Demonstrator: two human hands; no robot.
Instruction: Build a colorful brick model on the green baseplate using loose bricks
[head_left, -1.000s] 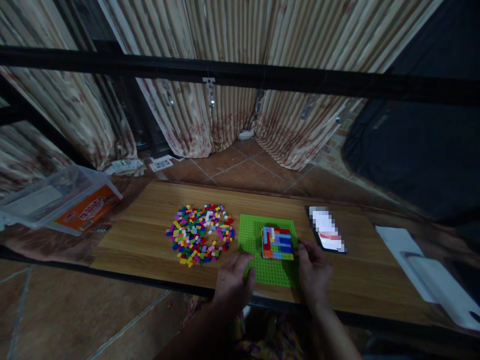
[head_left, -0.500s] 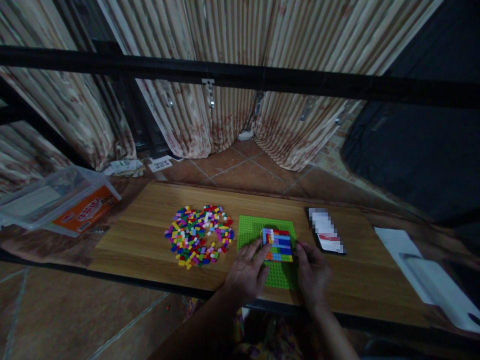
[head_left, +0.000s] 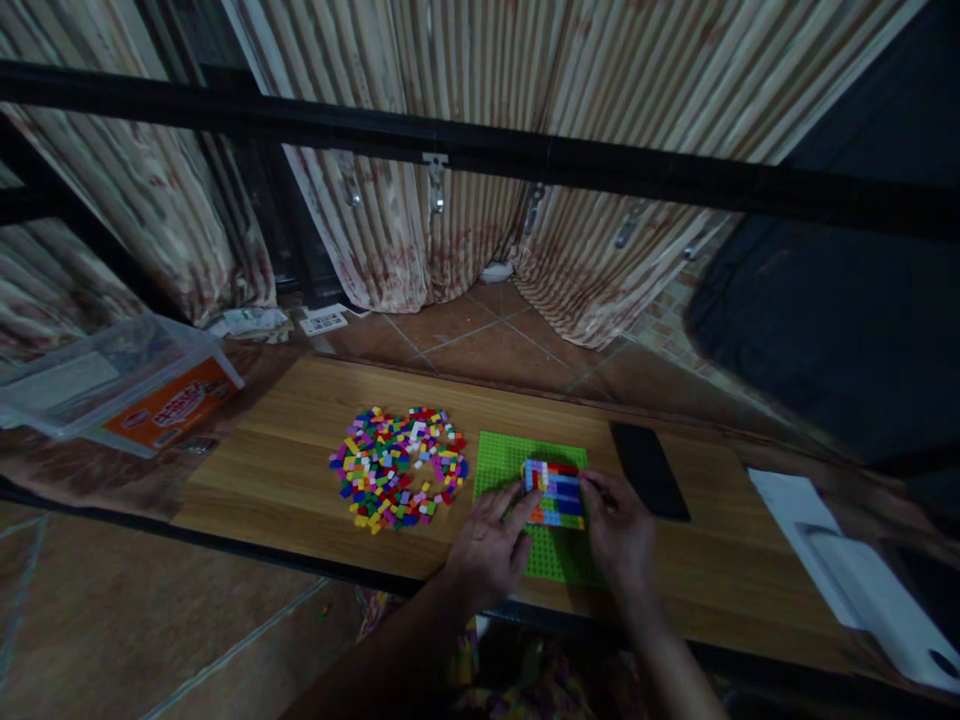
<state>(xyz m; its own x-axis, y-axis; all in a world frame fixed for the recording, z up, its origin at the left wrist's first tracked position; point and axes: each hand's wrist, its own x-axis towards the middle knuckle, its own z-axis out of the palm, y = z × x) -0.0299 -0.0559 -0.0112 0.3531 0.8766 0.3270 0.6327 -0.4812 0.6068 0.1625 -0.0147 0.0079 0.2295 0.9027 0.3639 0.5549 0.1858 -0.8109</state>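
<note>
A block of coloured toy bricks (head_left: 559, 488), with red, light blue, dark blue and orange rows, sits on a green studded baseplate (head_left: 555, 562). My left hand (head_left: 489, 540) lies over the plate's left side, fingers stretched out, the fingertips against the block's left edge. At the block's right edge is my right hand (head_left: 621, 530), thumb and fingers pinched together close to the bricks. Whatever may be between those fingertips is too small to make out. Left of the plate, a loose pile of small coloured bricks (head_left: 386, 470) is spread on the wooden table (head_left: 262, 450).
A dark-screened phone (head_left: 649, 470) lies right of the baseplate. Farther right are a white sheet (head_left: 795, 510) and a pale object (head_left: 877, 590). A clear plastic bin (head_left: 120, 380) with an orange label stands at the left. Striped curtains (head_left: 465, 230) hang beyond the table.
My right hand has shifted slightly left, up against the block's right edge. The phone's screen has gone dark. My left hand stays by the block, and the view has tilted a little.
</note>
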